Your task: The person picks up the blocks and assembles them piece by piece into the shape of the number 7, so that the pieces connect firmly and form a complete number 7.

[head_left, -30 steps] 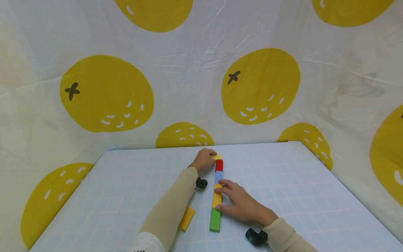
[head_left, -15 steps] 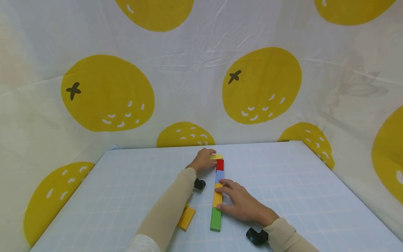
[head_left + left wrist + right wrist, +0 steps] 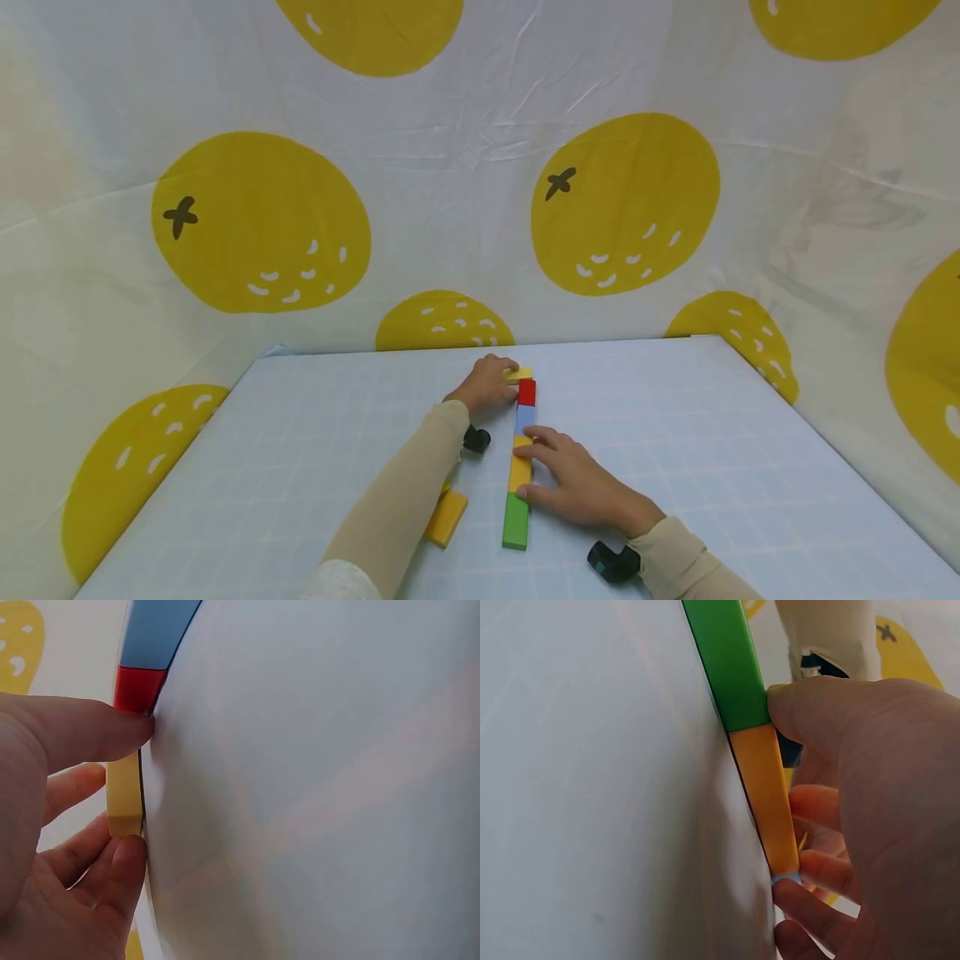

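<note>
A row of flat toy blocks runs away from me on the table: green (image 3: 515, 525), orange (image 3: 520, 477), light blue (image 3: 526, 418) and red (image 3: 527, 392). At its far end a pale yellow block (image 3: 522, 374) lies crosswise, sticking out to the left. My left hand (image 3: 486, 386) pinches this yellow block between thumb and fingers; its thumb (image 3: 112, 735) covers the edge near the red block. My right hand (image 3: 577, 485) rests along the row's right side with spread, relaxed fingers. Its thumb (image 3: 802, 705) touches the green block, and its fingertips reach the orange and blue blocks.
A loose orange block (image 3: 447, 518) lies left of the row, beside my left sleeve (image 3: 405, 500), which partly hides a yellow piece (image 3: 446, 486) behind it. The pale checked table (image 3: 675, 433) ends at a hanging cloth (image 3: 465, 208) printed with yellow fruit.
The yellow block shifted slightly left about half a second ago, then back right, with my left hand close around it. My right hand stays in place.
</note>
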The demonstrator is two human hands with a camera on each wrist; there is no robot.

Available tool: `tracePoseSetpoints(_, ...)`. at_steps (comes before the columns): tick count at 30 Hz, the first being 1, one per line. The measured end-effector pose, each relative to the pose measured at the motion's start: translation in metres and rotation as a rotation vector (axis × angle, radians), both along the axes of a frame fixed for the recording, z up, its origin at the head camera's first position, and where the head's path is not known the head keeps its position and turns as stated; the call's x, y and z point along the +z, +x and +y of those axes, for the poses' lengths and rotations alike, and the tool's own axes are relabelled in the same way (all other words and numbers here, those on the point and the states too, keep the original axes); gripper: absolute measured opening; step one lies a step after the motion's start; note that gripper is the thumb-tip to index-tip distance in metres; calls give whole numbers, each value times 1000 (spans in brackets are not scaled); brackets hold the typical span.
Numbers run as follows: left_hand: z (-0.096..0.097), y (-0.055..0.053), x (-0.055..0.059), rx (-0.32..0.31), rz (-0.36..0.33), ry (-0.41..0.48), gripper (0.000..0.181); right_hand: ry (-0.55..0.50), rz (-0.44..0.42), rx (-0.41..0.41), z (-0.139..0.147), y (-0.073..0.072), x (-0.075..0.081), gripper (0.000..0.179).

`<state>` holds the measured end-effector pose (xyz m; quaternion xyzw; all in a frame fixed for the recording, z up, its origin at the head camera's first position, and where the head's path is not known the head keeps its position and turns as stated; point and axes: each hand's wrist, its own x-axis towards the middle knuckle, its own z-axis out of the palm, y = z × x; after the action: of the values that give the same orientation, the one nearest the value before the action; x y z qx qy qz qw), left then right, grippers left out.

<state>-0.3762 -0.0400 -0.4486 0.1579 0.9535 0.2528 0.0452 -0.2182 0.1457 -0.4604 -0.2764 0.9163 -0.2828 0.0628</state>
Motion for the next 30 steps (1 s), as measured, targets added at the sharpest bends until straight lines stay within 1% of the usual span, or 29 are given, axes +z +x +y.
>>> tracePoseSetpoints(3,0,1,1,-4,1,-2,44,-2,2,1,0,0,-1,60)
tracePoseSetpoints(10,-2,-2,-1,10,30,60,39,3,16,-2,0,-1,-2,60)
tracePoseSetpoints(16,-3,-4,-2,16,30,104,37,11,31,-3,0,-2,-3,60)
tracePoseSetpoints(25,-3,-3,0,30,14,102,34,17,31,-7,-1,-2,-3,59)
tracePoseSetpoints(30,-4,-3,0,21,23,104,33,17,34,-3,-1,-3,-4,59)
